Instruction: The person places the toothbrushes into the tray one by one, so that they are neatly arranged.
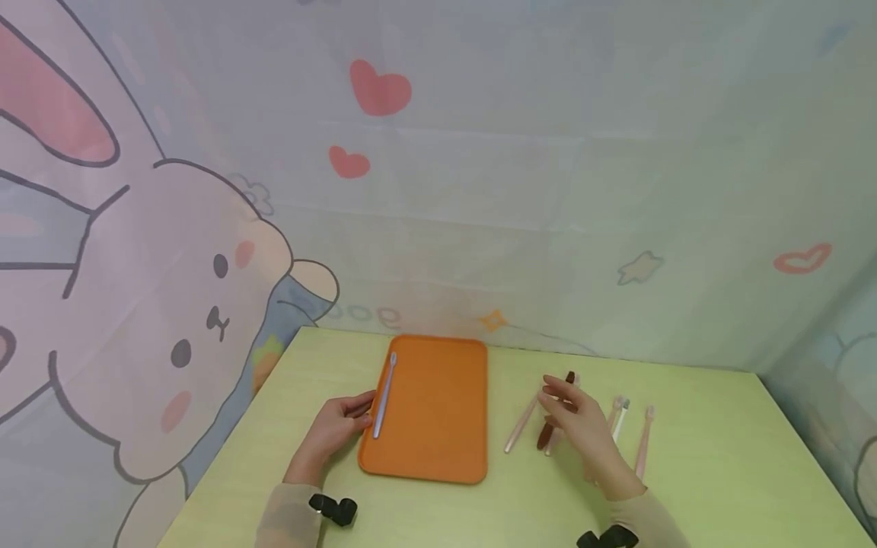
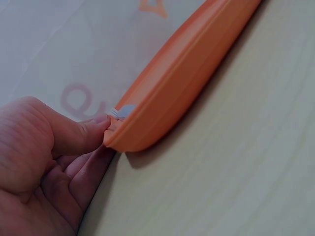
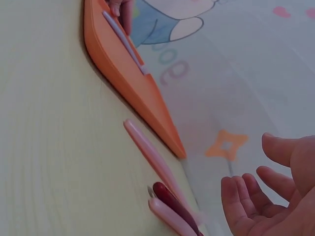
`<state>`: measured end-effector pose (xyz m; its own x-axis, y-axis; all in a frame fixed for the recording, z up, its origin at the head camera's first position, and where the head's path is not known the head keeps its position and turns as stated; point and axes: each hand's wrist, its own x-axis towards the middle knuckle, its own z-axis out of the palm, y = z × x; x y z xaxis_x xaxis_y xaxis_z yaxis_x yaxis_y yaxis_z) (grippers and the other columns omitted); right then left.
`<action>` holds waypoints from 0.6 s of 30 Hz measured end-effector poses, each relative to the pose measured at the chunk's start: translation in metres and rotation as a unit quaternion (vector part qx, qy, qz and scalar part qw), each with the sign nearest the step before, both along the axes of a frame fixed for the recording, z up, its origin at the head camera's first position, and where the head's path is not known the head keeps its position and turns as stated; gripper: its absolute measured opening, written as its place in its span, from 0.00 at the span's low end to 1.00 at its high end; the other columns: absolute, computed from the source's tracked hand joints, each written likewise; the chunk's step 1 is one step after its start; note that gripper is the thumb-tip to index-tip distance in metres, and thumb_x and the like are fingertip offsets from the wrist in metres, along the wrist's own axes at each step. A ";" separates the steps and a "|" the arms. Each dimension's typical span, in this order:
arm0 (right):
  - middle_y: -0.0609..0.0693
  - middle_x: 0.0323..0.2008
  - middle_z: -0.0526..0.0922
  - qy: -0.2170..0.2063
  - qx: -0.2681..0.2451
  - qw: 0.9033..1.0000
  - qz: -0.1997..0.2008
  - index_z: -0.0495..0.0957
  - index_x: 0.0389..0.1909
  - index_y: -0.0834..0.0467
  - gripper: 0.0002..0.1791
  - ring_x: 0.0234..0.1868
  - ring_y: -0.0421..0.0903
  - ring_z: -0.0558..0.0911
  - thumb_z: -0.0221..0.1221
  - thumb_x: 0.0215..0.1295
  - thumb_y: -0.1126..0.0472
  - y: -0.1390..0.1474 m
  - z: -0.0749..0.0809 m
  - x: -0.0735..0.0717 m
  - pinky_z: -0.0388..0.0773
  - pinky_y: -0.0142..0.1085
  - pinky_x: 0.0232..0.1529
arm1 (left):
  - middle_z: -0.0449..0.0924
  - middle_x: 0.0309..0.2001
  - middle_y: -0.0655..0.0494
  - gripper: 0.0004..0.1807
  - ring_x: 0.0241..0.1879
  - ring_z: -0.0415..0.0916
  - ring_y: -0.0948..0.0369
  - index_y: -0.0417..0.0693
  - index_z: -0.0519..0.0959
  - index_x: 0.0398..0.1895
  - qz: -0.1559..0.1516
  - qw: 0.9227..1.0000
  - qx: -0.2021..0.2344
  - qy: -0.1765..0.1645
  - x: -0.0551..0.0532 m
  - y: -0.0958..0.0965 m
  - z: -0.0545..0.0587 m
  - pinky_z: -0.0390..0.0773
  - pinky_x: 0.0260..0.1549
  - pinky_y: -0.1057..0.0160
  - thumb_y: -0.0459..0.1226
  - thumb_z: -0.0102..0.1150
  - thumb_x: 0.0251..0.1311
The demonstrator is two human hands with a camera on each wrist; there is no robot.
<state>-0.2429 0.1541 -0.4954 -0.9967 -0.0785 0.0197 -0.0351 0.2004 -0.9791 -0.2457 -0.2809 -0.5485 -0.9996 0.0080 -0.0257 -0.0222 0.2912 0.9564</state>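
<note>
My left hand (image 1: 334, 428) grips the left rim of an orange tray (image 1: 438, 415), thumb on top and fingers curled beneath in the left wrist view. A lavender toothbrush (image 1: 384, 399) lies in the tray along that same side. To the tray's right, my right hand (image 1: 582, 428) hangs over a group of toothbrushes, fingers apart and loosely bent, nothing between them. Under it are a dark red toothbrush (image 1: 544, 438) and a pale pink toothbrush (image 1: 519, 428), partly covered by the hand. In the right wrist view, a second pink handle (image 3: 170, 216) lies beside the dark red one.
Right of my right hand lie a white toothbrush with a grey head (image 1: 621, 418) and another pink toothbrush (image 1: 644, 441). All rest on a pale yellow-green table (image 1: 740, 457). A printed cloth backdrop (image 1: 479, 190) with a rabbit and hearts rises behind the table's back edge.
</note>
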 end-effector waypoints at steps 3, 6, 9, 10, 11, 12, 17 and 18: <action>0.66 0.72 0.74 0.000 0.016 1.000 -0.004 0.68 0.79 0.63 0.31 0.61 0.46 0.83 0.60 0.82 0.56 0.014 0.000 0.003 0.85 0.39 0.58 | 0.79 0.66 0.35 0.27 0.70 0.75 0.42 0.30 0.77 0.70 0.003 1.000 -0.001 0.000 0.001 0.000 0.001 0.78 0.65 0.51 0.21 0.62 0.66; 0.66 0.73 0.72 -0.004 0.034 0.999 -0.008 0.66 0.80 0.62 0.33 0.63 0.51 0.83 0.60 0.82 0.53 0.031 -0.001 0.006 0.85 0.37 0.58 | 0.80 0.65 0.34 0.27 0.69 0.75 0.42 0.30 0.77 0.70 0.001 1.000 -0.005 0.001 0.000 0.002 0.002 0.77 0.66 0.48 0.21 0.62 0.66; 0.65 0.74 0.71 -0.009 0.049 0.999 -0.010 0.64 0.82 0.61 0.35 0.66 0.56 0.81 0.60 0.82 0.50 0.047 -0.004 0.008 0.85 0.36 0.57 | 0.80 0.65 0.34 0.27 0.69 0.76 0.42 0.30 0.78 0.69 0.001 1.000 -0.004 0.000 0.000 0.004 0.002 0.76 0.66 0.46 0.21 0.63 0.65; 0.65 0.75 0.70 -0.010 0.055 0.998 -0.012 0.63 0.82 0.61 0.36 0.67 0.58 0.80 0.59 0.82 0.50 0.051 -0.004 0.009 0.84 0.36 0.58 | 0.80 0.65 0.34 0.27 0.69 0.76 0.42 0.31 0.78 0.69 0.002 1.000 -0.004 0.000 0.000 0.005 0.002 0.76 0.66 0.46 0.21 0.63 0.65; 0.66 0.75 0.70 -0.010 0.058 0.998 -0.014 0.63 0.82 0.61 0.36 0.68 0.59 0.80 0.59 0.82 0.49 0.056 -0.005 0.010 0.84 0.36 0.58 | 0.80 0.65 0.34 0.27 0.69 0.76 0.42 0.31 0.78 0.69 0.002 1.000 -0.004 0.000 -0.001 0.005 0.002 0.77 0.66 0.46 0.21 0.63 0.65; 0.66 0.75 0.70 -0.010 0.062 0.998 -0.015 0.62 0.82 0.61 0.37 0.68 0.60 0.79 0.59 0.82 0.49 0.060 -0.006 0.011 0.84 0.36 0.58 | 0.80 0.65 0.34 0.27 0.69 0.76 0.42 0.31 0.78 0.69 0.002 1.000 -0.003 0.000 -0.001 0.006 0.002 0.77 0.66 0.46 0.21 0.63 0.65; 0.68 0.75 0.69 -0.006 0.074 0.997 -0.022 0.61 0.82 0.64 0.37 0.63 0.53 0.83 0.58 0.83 0.50 0.079 -0.010 0.012 0.85 0.34 0.56 | 0.80 0.66 0.35 0.27 0.69 0.76 0.43 0.31 0.79 0.69 0.003 1.000 -0.002 -0.002 -0.003 0.006 0.001 0.78 0.65 0.47 0.21 0.63 0.65; 0.68 0.75 0.69 -0.006 0.078 0.997 -0.021 0.60 0.82 0.64 0.37 0.63 0.51 0.83 0.58 0.83 0.50 0.082 -0.011 0.012 0.85 0.33 0.55 | 0.80 0.66 0.35 0.27 0.68 0.76 0.43 0.31 0.79 0.69 0.002 1.000 -0.002 -0.001 -0.003 0.006 0.001 0.78 0.65 0.48 0.21 0.63 0.65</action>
<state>-0.2305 0.2364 -0.5060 -0.9993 -0.0374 -0.0017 -0.0116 0.3512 -0.9362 -0.2489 -0.2745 -0.5478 -0.9996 0.0039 -0.0282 -0.0258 0.2952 0.9551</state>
